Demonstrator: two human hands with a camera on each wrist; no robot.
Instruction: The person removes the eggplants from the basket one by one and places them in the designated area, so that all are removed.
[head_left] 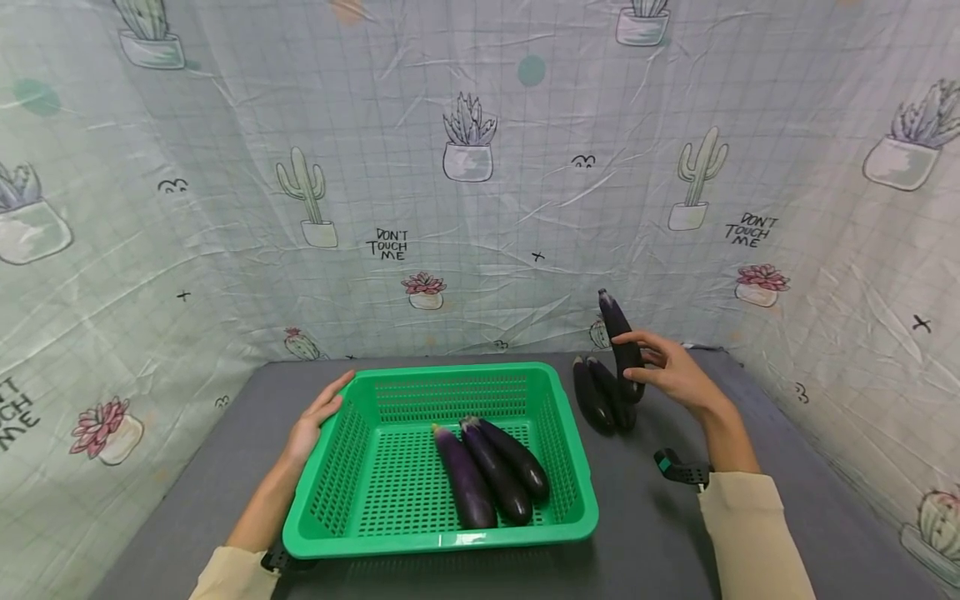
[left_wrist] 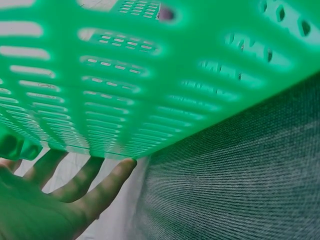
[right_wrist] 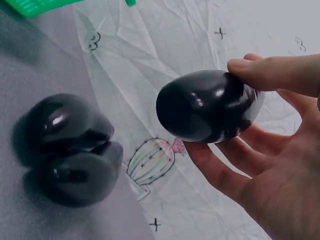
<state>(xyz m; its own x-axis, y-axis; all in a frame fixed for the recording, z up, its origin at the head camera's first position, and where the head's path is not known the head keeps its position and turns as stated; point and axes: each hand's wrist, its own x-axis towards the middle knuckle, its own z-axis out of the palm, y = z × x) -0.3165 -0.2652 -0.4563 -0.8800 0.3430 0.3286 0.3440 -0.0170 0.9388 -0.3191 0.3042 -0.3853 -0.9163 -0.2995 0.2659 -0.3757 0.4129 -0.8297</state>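
Your right hand (head_left: 675, 371): fingers and thumb curled round one eggplant (head_left: 621, 343), held upright off the table (head_left: 225, 467), stem end up, at 2 o'clock from the basket (head_left: 442, 542).

Your left hand (head_left: 315, 421): fingers straight, flat against the basket's outer wall at its 9 o'clock side, gripping nothing.

Basket: green, slotted, on the table before you. Contents: three eggplants (head_left: 491, 471) side by side, right half.

Table, 3 o'clock of basket: two eggplants (head_left: 600, 398) lying touching, just below the held one.

Backdrop: cactus-print cloth (head_left: 480, 167).
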